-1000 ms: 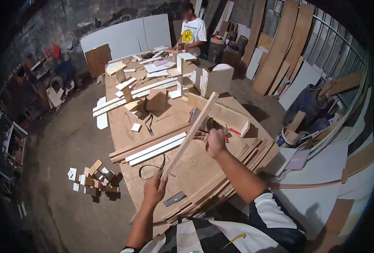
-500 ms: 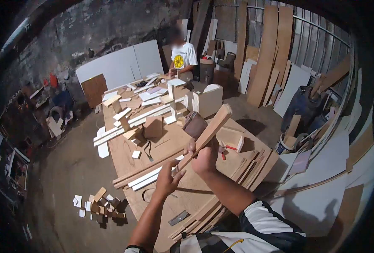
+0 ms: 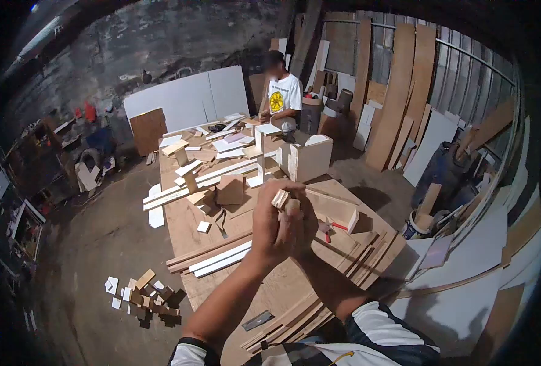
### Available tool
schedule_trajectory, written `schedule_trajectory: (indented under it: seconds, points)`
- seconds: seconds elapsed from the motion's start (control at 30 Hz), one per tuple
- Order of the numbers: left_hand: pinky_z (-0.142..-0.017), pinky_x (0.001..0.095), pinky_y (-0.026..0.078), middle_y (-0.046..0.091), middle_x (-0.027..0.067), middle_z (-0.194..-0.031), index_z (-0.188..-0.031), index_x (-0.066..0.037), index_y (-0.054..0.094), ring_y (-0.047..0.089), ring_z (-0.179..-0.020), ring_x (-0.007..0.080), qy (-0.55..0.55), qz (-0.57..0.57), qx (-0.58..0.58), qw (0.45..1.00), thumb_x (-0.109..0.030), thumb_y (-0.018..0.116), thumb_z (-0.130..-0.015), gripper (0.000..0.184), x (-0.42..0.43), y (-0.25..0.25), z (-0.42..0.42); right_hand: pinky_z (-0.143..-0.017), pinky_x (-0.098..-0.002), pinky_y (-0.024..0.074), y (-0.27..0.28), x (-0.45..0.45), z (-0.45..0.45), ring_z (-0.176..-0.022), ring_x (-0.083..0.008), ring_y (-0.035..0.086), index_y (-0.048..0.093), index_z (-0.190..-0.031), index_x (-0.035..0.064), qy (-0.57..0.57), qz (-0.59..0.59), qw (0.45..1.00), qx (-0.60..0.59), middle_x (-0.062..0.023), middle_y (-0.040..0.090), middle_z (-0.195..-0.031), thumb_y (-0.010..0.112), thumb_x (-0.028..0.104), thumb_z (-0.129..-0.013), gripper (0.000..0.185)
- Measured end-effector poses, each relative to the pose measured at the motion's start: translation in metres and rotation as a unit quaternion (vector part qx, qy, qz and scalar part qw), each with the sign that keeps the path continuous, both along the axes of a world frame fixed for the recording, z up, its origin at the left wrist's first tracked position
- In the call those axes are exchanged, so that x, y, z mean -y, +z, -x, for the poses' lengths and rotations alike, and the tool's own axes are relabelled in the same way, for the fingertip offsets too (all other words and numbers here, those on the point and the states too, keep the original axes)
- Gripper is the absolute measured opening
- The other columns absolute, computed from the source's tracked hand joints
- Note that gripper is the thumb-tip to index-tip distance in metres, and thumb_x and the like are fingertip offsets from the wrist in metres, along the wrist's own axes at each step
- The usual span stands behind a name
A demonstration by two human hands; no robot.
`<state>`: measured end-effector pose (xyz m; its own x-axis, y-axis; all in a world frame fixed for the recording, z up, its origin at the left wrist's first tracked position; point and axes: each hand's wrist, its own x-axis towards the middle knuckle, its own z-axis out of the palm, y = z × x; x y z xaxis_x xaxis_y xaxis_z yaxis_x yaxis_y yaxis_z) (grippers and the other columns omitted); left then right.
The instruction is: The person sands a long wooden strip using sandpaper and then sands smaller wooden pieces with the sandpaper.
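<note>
A length of wood [image 3: 279, 199] points end-on at me above the middle of the workbench [image 3: 221, 298]; its end looks layered, and I cannot tell whether it is one strip or more. My left hand [image 3: 266, 227] is wrapped round it from the left, fingers over the top. Close against it, my right hand [image 3: 305, 227] grips from the right, its fingers partly hidden. Below and left of the hands lie white strips [image 3: 220, 258] and brown strips [image 3: 206, 249]. Red-handled pliers [image 3: 328, 233] lie to the right of my right hand.
Long thin strips [image 3: 343, 276] line the bench's right edge, and a flat metal piece [image 3: 258, 320] lies near the front. Wood blocks [image 3: 230, 190] and offcuts cover the far half. Several offcuts [image 3: 142, 297] are heaped on the floor. A person [image 3: 284, 96] is at the far end.
The wood has swung from slanting up and right to pointing end-on at me. Both hands have come together and risen, the left moving up and right. My view has shifted slightly.
</note>
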<state>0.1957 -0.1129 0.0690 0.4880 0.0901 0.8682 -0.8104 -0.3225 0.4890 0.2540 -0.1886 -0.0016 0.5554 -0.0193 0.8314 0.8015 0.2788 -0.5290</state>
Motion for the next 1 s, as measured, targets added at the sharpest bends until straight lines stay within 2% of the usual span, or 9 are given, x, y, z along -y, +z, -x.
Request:
schedule_trajectory:
  seconds: [0.1, 0.23, 0.3, 0.33, 0.47, 0.63, 0.77, 0.9, 1.0]
  points:
    - [-0.068, 0.0306, 0.044, 0.053, 0.0073, -0.087, -0.106, -0.003, 0.053, 0.051, -0.071, 0.0154, -0.104, 0.131, -0.056, 0.984, -0.031, 0.045, -0.102, 0.030, 0.009, -0.016, -0.002, -0.096, -0.0370, 0.0428, 0.004, 0.015, 0.011, -0.117, -0.0228, 0.055, 0.048, -0.136, -0.0045, -0.063, 0.128, 0.988, -0.059, -0.0157, 0.056, -0.131, 0.033, 0.047, -0.102, 0.063]
    - [-0.064, 0.0274, 0.042, 0.051, 0.0053, -0.085, -0.105, -0.003, 0.050, 0.048, -0.069, 0.0121, -0.121, 0.116, 0.009, 0.986, -0.051, 0.041, -0.100, 0.050, 0.002, -0.032, -0.009, -0.086, -0.0346, 0.0467, -0.002, 0.029, 0.014, -0.101, -0.0204, 0.058, 0.052, -0.129, -0.0035, -0.057, 0.090, 0.994, -0.020, -0.0142, 0.058, -0.122, 0.047, 0.036, -0.098, 0.051]
    - [-0.062, 0.0261, 0.040, 0.050, 0.0041, -0.084, -0.101, -0.004, 0.050, 0.046, -0.067, 0.0117, -0.198, 0.193, -0.001, 0.961, -0.062, 0.041, -0.095, 0.059, 0.004, -0.036, -0.010, -0.079, -0.0301, 0.0484, -0.002, 0.042, 0.013, -0.095, -0.0162, 0.058, 0.056, -0.124, -0.0010, 0.127, -0.044, 0.955, -0.264, -0.0123, 0.059, -0.117, 0.059, 0.022, -0.091, 0.040]
    - [-0.060, 0.0250, 0.038, 0.049, 0.0036, -0.079, -0.093, -0.006, 0.050, 0.044, -0.064, 0.0114, -0.183, 0.247, -0.040, 0.951, -0.074, 0.034, -0.088, 0.070, 0.007, -0.027, -0.003, -0.075, -0.0284, 0.0499, 0.008, 0.048, 0.010, -0.093, -0.0147, 0.059, 0.055, -0.124, 0.0010, 0.152, -0.060, 0.956, -0.244, -0.0108, 0.060, -0.114, 0.064, 0.012, -0.086, 0.040]
    - [-0.050, 0.0243, 0.033, 0.046, 0.0024, -0.064, -0.080, -0.007, 0.047, 0.041, -0.054, 0.0096, -0.227, 0.280, -0.081, 0.929, -0.083, 0.016, -0.083, 0.082, -0.001, -0.036, -0.022, -0.066, -0.0299, 0.0516, 0.070, 0.071, 0.038, -0.085, -0.0154, 0.060, 0.049, -0.129, 0.0024, 0.124, -0.077, 0.952, -0.267, -0.0096, 0.061, -0.109, 0.062, -0.003, -0.084, 0.047]
    - [-0.042, 0.0249, 0.030, 0.043, 0.0014, -0.055, -0.069, -0.007, 0.046, 0.038, -0.045, 0.0097, -0.171, 0.253, -0.098, 0.947, -0.081, 0.015, -0.084, 0.082, 0.017, -0.023, -0.025, -0.059, -0.0276, 0.0539, 0.121, 0.121, 0.033, -0.074, -0.0178, 0.065, 0.054, -0.113, -0.0021, 0.263, 0.083, 0.934, -0.226, -0.0142, 0.066, -0.103, 0.061, 0.001, -0.086, 0.028]
    - [-0.039, 0.0231, 0.031, 0.045, 0.0005, -0.054, -0.071, -0.005, 0.049, 0.042, -0.043, 0.0083, -0.167, 0.291, -0.105, 0.936, -0.078, 0.014, -0.088, 0.082, 0.038, -0.017, -0.036, -0.053, -0.0282, 0.0497, 0.178, 0.122, 0.043, -0.060, -0.0135, 0.060, 0.050, -0.110, -0.0021, 0.258, 0.251, 0.899, -0.250, -0.0096, 0.062, -0.080, 0.059, 0.003, -0.090, 0.022]
    - [-0.040, 0.0219, 0.032, 0.049, -0.0017, -0.056, -0.083, -0.002, 0.058, 0.043, -0.045, 0.0061, -0.138, 0.377, -0.104, 0.910, -0.061, 0.030, -0.099, 0.068, 0.058, -0.012, -0.055, -0.047, -0.0257, 0.0451, 0.192, 0.119, 0.017, -0.058, -0.0087, 0.056, 0.053, -0.098, -0.0003, 0.222, 0.376, 0.876, -0.205, -0.0050, 0.060, -0.077, 0.065, 0.013, -0.091, 0.019]
    - [-0.058, 0.0265, 0.048, 0.060, 0.0061, -0.092, -0.115, -0.003, 0.052, 0.060, -0.076, 0.0133, -0.183, 0.333, -0.118, 0.918, -0.042, 0.044, -0.097, 0.043, 0.065, -0.011, -0.059, -0.050, -0.0272, 0.0434, 0.180, 0.118, -0.015, -0.061, -0.0071, 0.053, 0.055, -0.091, 0.0013, 0.170, 0.403, 0.890, -0.129, -0.0013, 0.057, -0.074, 0.070, 0.020, -0.088, 0.024]
